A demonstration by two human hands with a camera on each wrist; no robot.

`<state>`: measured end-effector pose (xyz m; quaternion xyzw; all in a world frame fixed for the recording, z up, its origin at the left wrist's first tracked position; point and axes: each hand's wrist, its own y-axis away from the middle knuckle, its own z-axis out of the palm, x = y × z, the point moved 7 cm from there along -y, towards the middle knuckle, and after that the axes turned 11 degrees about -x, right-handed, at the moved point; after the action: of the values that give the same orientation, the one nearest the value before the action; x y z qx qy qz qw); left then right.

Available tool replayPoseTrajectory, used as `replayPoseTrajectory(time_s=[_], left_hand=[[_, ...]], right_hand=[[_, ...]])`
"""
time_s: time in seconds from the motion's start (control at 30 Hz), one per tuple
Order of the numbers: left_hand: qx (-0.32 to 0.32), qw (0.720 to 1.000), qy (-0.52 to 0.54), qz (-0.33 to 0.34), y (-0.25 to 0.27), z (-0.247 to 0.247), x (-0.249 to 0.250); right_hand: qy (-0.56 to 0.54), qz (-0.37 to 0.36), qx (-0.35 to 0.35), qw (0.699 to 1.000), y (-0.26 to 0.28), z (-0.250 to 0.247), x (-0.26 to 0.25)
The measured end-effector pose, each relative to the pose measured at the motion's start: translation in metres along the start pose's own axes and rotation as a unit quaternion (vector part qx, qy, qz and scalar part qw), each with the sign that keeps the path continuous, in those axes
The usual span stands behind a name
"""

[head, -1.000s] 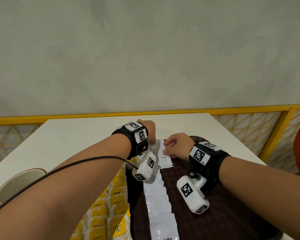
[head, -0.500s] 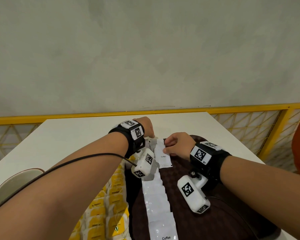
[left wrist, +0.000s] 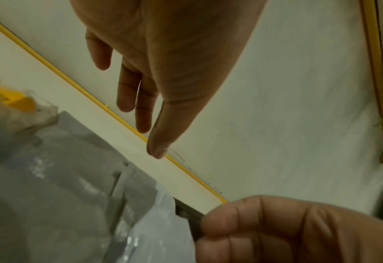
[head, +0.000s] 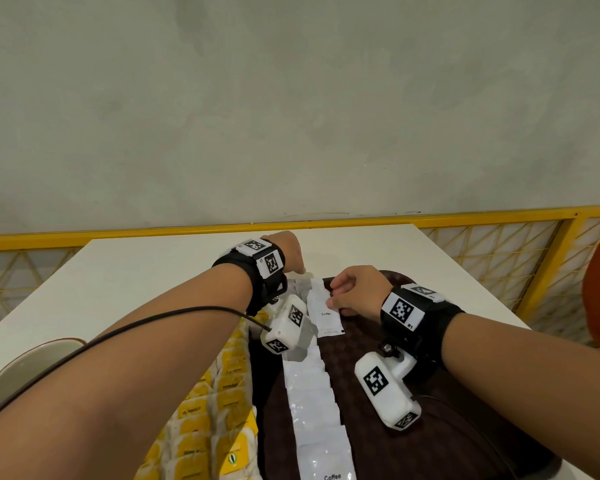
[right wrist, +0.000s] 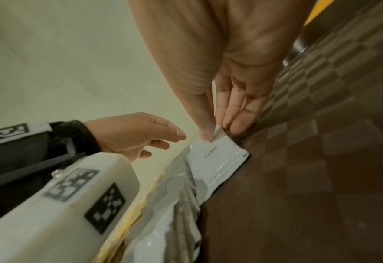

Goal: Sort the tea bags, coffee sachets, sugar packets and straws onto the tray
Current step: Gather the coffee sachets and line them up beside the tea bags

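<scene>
Seen from the head camera, the right hand [head: 355, 293] pinches the far end of a white coffee sachet [head: 326, 311] at the far edge of the dark checkered tray [head: 368, 344]. This sachet lies flat with its long axis running from the near edge toward the far edge of the worktop [head: 146, 271], its printed end toward the person. Nearer, a row of coffee sachets [head: 312, 403] overlaps in a line down the tray along that same axis. Yellow tea bags [head: 222, 393] are stacked along the tray's left edge. The left hand [head: 290, 252] hangs above the worktop just past the tray's far-left corner, fingers pointing down, grasping nothing. A cup [head: 25, 370] stands near the worktop's left edge.

From the left wrist, the left hand [left wrist: 163, 62] shows straight, relaxed fingers over the white worktop [left wrist: 77, 105], clear of everything. The right hand [left wrist: 287, 229] fills the lower right corner, fingers curled, beside blurred grey-white sachets [left wrist: 62, 178].

From the right wrist, the right hand [right wrist: 217, 99] has its thumb on top of the coffee sachet [right wrist: 217, 156] and its fingers [right wrist: 239, 122] at that end, on the tray [right wrist: 321, 160]. The left hand [right wrist: 136, 135] hovers loose beside it.
</scene>
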<state>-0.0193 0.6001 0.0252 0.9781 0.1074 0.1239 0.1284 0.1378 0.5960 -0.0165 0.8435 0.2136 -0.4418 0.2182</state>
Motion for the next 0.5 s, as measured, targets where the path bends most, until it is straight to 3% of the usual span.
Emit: replayPoseTrajectory(time_s=[0.2, 0.5], left_hand=[[-0.034, 0.999, -0.032, 0.003, 0.0056, -0.0018, -0.0036], [-0.025, 0.999, -0.03, 0.009, 0.0071, -0.0001, -0.0021]], right_hand=[[-0.009, -0.003, 0.003, 1.0, 0.0039, 0.0001, 0.0016], [-0.009, -0.006, 0.002, 1.0, 0.006, 0.0009, -0.0004]])
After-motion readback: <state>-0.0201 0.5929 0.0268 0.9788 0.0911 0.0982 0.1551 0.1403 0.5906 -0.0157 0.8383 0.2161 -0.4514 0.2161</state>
